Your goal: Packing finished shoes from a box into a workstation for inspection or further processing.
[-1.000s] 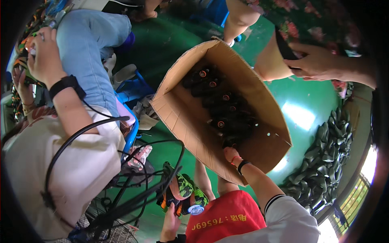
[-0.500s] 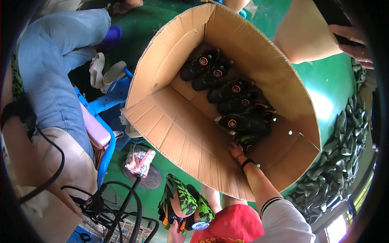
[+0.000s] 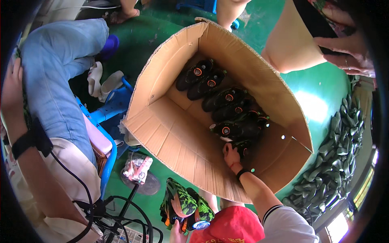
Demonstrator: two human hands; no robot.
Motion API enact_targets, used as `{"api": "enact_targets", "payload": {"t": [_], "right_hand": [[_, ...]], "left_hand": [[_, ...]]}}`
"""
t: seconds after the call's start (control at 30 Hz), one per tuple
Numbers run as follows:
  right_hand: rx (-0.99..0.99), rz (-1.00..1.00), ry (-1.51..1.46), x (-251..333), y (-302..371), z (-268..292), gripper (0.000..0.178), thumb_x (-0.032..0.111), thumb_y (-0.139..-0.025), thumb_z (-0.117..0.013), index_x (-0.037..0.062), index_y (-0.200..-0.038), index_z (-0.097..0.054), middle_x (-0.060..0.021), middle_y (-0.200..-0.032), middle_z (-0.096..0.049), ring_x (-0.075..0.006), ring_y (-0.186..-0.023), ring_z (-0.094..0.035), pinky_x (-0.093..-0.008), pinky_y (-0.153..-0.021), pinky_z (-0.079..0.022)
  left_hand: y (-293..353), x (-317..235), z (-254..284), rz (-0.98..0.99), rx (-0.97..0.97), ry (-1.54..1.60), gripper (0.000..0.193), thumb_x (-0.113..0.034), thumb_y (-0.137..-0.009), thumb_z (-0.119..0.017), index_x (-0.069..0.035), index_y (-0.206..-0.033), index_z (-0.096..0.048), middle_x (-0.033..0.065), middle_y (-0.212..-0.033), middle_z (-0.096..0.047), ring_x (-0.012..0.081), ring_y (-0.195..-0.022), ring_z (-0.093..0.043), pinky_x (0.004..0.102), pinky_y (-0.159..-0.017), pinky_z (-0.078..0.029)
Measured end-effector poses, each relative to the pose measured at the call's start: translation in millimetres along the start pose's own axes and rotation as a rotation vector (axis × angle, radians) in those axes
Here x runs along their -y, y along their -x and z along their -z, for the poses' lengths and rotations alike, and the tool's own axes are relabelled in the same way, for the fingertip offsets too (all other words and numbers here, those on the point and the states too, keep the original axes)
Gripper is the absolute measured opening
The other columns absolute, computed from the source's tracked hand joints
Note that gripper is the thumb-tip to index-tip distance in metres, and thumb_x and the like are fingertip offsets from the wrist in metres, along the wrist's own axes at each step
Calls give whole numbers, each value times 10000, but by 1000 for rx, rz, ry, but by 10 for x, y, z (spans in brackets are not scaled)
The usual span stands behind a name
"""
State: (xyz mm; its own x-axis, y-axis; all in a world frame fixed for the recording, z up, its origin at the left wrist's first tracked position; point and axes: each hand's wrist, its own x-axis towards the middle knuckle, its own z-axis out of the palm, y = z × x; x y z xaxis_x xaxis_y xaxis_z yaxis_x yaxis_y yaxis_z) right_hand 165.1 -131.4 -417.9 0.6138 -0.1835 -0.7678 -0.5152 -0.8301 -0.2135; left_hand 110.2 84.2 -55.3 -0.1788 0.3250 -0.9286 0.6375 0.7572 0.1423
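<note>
At the bottom edge, my left hand point(image 3: 177, 233) is wrapped round the lower end of a pair of green-and-black patterned shoes point(image 3: 184, 204) with orange parts and a round blue-and-white tag. My right hand point(image 3: 231, 156), a black band on its wrist, reaches inside a large open cardboard box point(image 3: 170, 129). Its fingers are closed at the near end of a black shoe point(image 3: 244, 149); the exact grip is partly hidden. Beyond it, several black shoes point(image 3: 223, 101) with round orange-ringed pieces lie in a row along the box floor.
Left of me sits a person in jeans point(image 3: 56, 69) on a blue-framed chair point(image 3: 109, 139). A black stand with cables point(image 3: 121, 218) is at lower left. Another person's leg point(image 3: 289, 44) is beside the box's far right side. Many dark shoe-shaped pieces point(image 3: 334, 162) are piled at right.
My right hand has shifted slightly left within the box and remains at the near black shoe. My left hand still holds the green shoes. The person at left has raised a hand.
</note>
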Motion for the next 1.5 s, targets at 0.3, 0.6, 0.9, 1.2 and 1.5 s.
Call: {"api": "enact_targets", "payload": {"t": [0.3,0.6,0.9,1.2,1.5], "right_hand": [[358,69,293,355,-901,11,631,141,-729,-531,180,-1323,-321,-242,-1021,-591,-366,-939,-591,-429,-820,-471],[264,-42,218,443,-1118,77,308,138,-736,-598,41,-1028,-616,-208,-995,-617,-346,-958,-595,-428,-788,-501],[324,190,30,-34,-301,1225,584,295,-605,-655,65,-1122,-509,-219,-993,-602,-351,-950,-578,-390,-816,-465],[594,460,-393,99,853,2711,430,196,-720,-705,41,-1086,-541,-29,-781,-555,-96,-731,-503,-247,-660,-431],[521,503,-579,744,1973,3486,678,447,-811,-611,-53,-1233,-433,-144,-910,-621,-164,-812,-584,-275,-734,-472]], "left_hand": [[40,-19,-229,96,-54,-112,457,-385,-947,-366,-82,-1287,-403,5,-1257,-471,133,-1146,-440,249,-858,-347],[-627,481,722,-330,208,-458,333,-250,-944,-425,-73,-1225,-452,28,-1209,-502,145,-1124,-450,274,-920,-342],[-56,52,212,-94,414,-39,331,-274,-955,-392,-65,-1196,-475,7,-1113,-527,97,-940,-493,243,-836,-375],[470,-40,235,-224,569,-213,452,-364,-917,-423,-57,-1249,-419,73,-1230,-498,212,-1135,-469,406,-953,-358],[794,-67,276,-297,884,-52,450,-236,-921,-469,17,-1272,-349,141,-1251,-457,241,-1173,-440,366,-974,-373]]}}
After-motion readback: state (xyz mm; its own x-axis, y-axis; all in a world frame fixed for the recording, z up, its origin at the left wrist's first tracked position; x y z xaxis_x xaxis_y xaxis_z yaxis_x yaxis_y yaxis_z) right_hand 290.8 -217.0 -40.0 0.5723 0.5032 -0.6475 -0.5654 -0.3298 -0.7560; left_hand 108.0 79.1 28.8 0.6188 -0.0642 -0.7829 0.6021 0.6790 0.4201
